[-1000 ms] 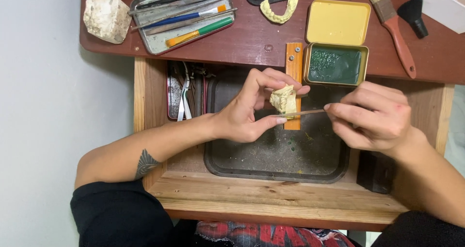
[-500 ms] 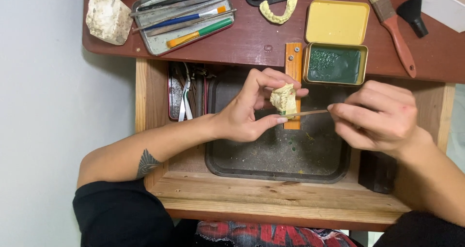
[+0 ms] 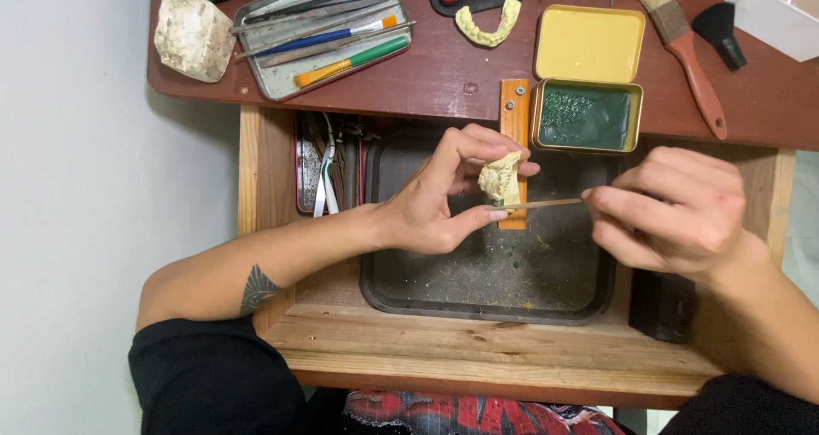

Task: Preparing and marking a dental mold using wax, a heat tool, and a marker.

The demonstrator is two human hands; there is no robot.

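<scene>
Right hand (image 3: 674, 213), thin tool (image 3: 539, 204) pointing left.

The bare left forearm reaches in from the lower left, its left hand (image 3: 435, 200) curled, thumb and fingertips pinched together. The right hand (image 3: 674, 209), opposite, fingers bunched, pinches toward the left.

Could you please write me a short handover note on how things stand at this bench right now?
Left hand: pinches a small pale cast piece over the dark tray.
Right hand: holds a thin carving tool, tip at the piece's lower edge.
Open tin of green wax sits behind on the table.
Done: green crumbs already lie in the tray.
Left: carving appears unfinished; how much remains cannot be told.
</scene>
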